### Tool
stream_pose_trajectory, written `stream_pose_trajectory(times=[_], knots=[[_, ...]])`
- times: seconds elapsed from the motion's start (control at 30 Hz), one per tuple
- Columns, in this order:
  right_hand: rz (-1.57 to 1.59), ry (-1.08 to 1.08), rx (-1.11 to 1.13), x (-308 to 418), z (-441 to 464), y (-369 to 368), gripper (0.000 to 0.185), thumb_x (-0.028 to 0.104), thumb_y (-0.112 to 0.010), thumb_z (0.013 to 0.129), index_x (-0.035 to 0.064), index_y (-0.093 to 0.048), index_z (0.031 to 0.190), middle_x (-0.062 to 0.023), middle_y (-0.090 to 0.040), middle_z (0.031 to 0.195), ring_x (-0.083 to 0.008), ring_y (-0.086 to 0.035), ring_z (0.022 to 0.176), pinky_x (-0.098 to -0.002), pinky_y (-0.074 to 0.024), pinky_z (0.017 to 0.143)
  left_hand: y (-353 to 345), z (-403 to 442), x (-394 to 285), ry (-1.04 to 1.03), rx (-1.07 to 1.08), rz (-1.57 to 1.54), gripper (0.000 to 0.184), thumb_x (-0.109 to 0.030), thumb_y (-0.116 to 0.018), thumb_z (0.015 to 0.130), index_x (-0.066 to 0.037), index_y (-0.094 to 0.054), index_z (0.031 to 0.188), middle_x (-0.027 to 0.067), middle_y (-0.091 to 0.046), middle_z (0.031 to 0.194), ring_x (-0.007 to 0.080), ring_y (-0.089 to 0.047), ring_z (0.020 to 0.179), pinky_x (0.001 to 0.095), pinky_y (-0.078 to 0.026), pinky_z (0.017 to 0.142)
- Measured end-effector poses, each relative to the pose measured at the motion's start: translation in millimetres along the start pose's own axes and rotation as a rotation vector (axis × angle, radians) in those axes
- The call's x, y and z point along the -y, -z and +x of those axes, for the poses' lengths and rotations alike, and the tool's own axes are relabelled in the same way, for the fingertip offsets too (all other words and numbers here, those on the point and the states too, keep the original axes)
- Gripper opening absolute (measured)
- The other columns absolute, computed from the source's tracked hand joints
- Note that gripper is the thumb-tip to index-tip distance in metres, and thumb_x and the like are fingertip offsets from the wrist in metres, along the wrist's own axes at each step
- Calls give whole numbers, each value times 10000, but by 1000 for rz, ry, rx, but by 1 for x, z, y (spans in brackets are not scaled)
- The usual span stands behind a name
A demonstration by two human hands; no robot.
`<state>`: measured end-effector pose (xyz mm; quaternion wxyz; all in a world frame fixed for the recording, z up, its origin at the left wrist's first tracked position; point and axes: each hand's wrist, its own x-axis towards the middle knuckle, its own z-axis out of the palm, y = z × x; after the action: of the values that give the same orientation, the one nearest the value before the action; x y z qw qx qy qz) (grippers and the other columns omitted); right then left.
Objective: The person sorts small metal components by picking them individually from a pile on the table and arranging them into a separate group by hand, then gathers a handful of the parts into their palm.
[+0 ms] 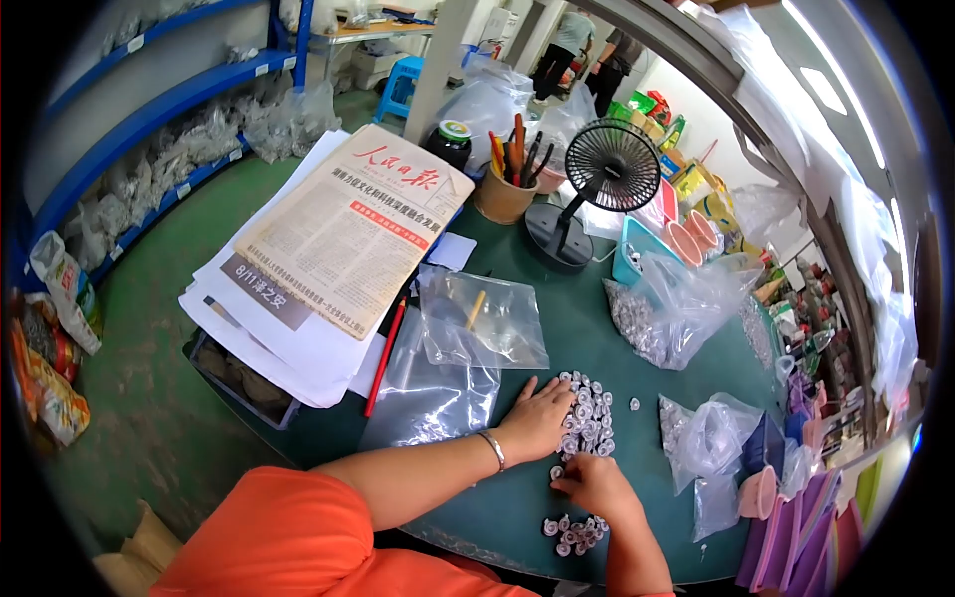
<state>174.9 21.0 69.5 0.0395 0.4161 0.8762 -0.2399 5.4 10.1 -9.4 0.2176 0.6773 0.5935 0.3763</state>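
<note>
A cluster of small, round, silvery pieces with swirl-like faces (pixel 589 416) lies on the green table. My left hand (pixel 537 420), with a bracelet at the wrist, rests flat along the cluster's left edge, fingers stretched out. Just below it, my right hand (pixel 601 490) has its fingers curled and pinched around one small round piece (pixel 556 473); the palm side is hidden. Nearer to me sits a smaller group of the same pieces (pixel 575 535), partly behind my right wrist. One single piece (pixel 635 404) lies apart to the right.
Clear plastic bags (pixel 438 388) and a red pencil (pixel 386 358) lie left of my hands. Newspaper (pixel 358 219) tops a paper stack. A black fan (pixel 609 169) and a pen holder (pixel 507 194) stand behind. Bags of pieces (pixel 647 318) (pixel 696 433) sit right, near purple bins (pixel 796 532).
</note>
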Motion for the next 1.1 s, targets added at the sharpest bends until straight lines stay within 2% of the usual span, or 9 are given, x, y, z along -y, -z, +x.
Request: stream_pose_trajectory(times=[0.07,0.37,0.5,0.57,0.6,0.73,0.8,0.93,1.1], knots=[[73,-36,7,0,-3,4,249,182,-777,730,-10,-652,825,-217,-667,776,-393,-659,745,-443,-523,665,0,0,2,-4,-1,6,531,-147,-632,834,0,-442,1308,213,-367,1472,361,-326,1391,551,-185,1140],[161,366,-242,-47,-10,14,126,116,-715,759,20,-650,807,-175,-615,769,-363,-603,744,-422,-491,667,17,2,-3,2,22,67,527,-135,-676,810,-32,-458,1278,187,-493,1374,366,-448,1299,579,-220,1113],[196,273,-343,-72,-22,34,69,1,-658,740,11,-634,804,-153,-601,760,-355,-590,726,-404,-483,650,18,1,-2,-75,-21,88,483,-140,-690,812,-34,-474,1230,206,-529,1288,393,-481,1241,581,-259,1091],[209,238,-285,-72,-25,37,76,-15,-645,739,0,-626,811,-147,-601,763,-351,-591,738,-405,-484,658,17,1,1,-87,-29,123,477,-160,-676,837,-50,-469,1252,214,-505,1357,387,-446,1301,573,-232,1113],[212,257,-248,-74,-24,33,105,-58,-660,749,-17,-623,838,-115,-593,779,-274,-591,693,-344,-469,617,20,1,-1,-39,14,80,465,-176,-656,859,-57,-465,1266,211,-461,1419,369,-391,1358,567,-202,1133],[158,320,-187,-74,-17,22,93,-48,-654,760,-12,-630,842,-123,-605,797,-310,-597,721,-363,-478,633,22,0,0,-36,15,33,449,-188,-634,874,-57,-464,1269,206,-455,1429,364,-399,1355,561,-180,1144],[162,334,-193,-74,-14,17,97,-33,-672,751,-14,-628,836,-121,-606,796,-300,-599,711,-359,-482,626,21,-1,0,-64,-22,66,465,-180,-646,865,-56,-492,1286,150,-494,1419,337,-475,1272,397,-374,1067],[138,290,-185,-58,-13,13,148,104,-724,728,24,-653,831,-126,-638,817,-328,-628,782,-406,-508,686,20,-2,1,-60,-28,93,464,-189,-646,865,-55,-496,1282,152,-497,1414,336,-485,1259,398,-384,1058],[165,280,-199,-51,-12,9,243,33,-774,671,1,-614,851,-109,-596,778,-260,-618,689,-342,-503,605,19,-2,4,-92,-40,103,462,-188,-647,865,-48,-500,1280,154,-504,1406,333,-495,1253,386,-387,1056]])
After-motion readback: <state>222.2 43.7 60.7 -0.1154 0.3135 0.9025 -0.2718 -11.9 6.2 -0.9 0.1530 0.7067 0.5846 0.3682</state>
